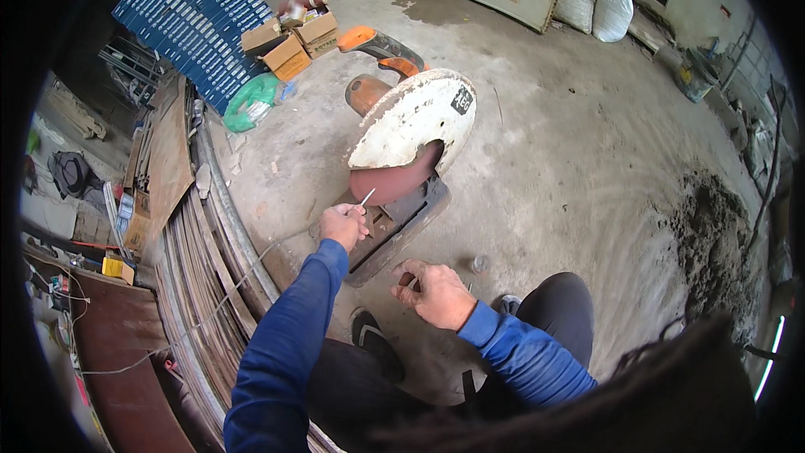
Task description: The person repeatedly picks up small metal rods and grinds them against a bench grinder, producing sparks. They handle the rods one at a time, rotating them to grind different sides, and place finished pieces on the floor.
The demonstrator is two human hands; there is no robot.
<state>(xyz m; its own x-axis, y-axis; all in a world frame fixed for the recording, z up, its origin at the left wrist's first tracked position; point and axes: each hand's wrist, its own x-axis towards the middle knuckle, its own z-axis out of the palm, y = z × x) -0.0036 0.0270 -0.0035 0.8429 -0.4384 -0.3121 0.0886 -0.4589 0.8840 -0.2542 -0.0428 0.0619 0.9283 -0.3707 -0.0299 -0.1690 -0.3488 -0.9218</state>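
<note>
Left hand (342,225) is pinching a slim white stick (368,197) before a cut-off saw (419,122); right hand (440,295) is hovering half-curled at its 4 o'clock

On the concrete floor (570,159), the saw is standing at 12 o'clock from the hands, its heavy base (367,265) probably steadying it and its reddish disc (390,184) showing below the guard. Left thumb and fingers are gripping the stick's near end, seemingly leaving skin short of the disc; its tip is pointing towards 1 o'clock, and whether it is touching the disc, I cannot tell. Right fingers are curving loosely towards the thumb; anything between them is not showing clearly. Long strips (189,285) are edging the space at 9 o'clock, while floor is stretching towards 2 o'clock, with a dark soil heap (713,239) bounding it at 3 o'clock
</note>
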